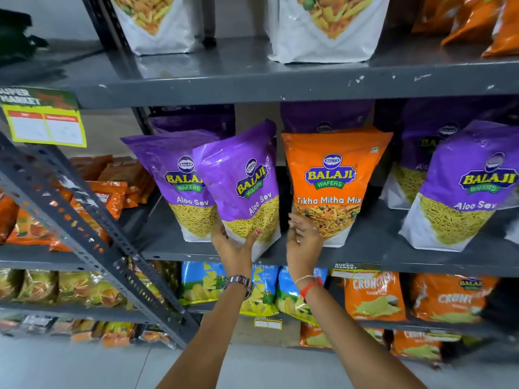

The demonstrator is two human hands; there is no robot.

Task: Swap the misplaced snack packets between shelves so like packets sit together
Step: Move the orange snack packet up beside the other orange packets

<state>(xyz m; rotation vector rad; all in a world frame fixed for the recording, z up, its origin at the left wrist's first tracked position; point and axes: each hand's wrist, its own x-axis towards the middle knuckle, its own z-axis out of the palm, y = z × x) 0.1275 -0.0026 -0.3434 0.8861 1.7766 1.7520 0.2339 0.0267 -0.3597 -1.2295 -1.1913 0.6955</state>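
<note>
Gripping tilted Aloo Sev packet (241,189) at base, left hand (234,245) pinching it, just left of orange Tikha Mitha Mix packet (331,183). Right hand (303,237) spread, touching that packet's lower corner. Risking toppling: packet leaning, neighbour crowding close.

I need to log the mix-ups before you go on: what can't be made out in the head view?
- White stand-up pouches on the top shelf: names cut off by the upper edge.
- Rear purple packets: labels hidden by the orange Tikha Mitha Mix packet.
- Yellow shelf tag: print blurred.
- Left hand on the tilted purple Aloo Sev packet: fingers behind it hidden.
</note>
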